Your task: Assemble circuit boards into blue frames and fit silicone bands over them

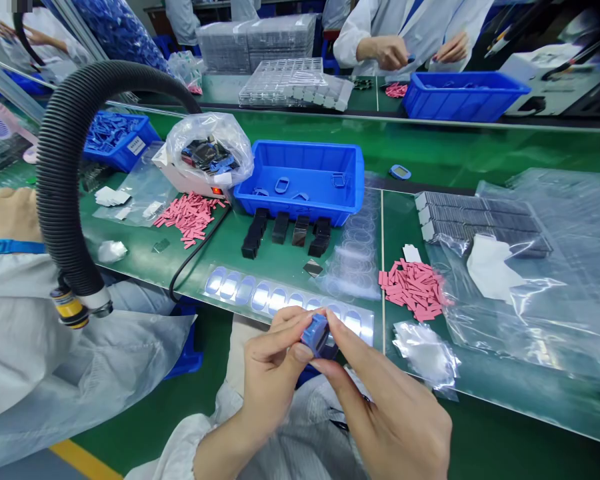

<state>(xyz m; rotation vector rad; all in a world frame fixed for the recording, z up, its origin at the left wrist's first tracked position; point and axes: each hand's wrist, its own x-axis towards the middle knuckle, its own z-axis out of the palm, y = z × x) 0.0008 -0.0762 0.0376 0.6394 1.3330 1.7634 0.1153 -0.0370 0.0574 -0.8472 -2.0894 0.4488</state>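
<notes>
Between my two hands, just past the front edge of the bench, is a small blue plastic frame (315,333) with a dark part inside it. My left hand (275,367) grips its left side between thumb and fingers. On the other side my right hand (385,393) pinches it with thumb and forefinger. The fingers cover much of the piece. Right behind the hands lies a clear sheet of oval film stickers (245,291). Beyond that stand short stacks of black pieces (280,228) and a blue bin (300,160) with a few blue frames in it.
Heaps of pink strips (415,288) lie on both sides. A black ribbed hose (65,160) arches at left beside a co-worker's sleeve (20,320). An open plastic bag (210,150) of parts stands left of the bin. Clear plastic trays (485,220) lie at right. Another person works across the belt.
</notes>
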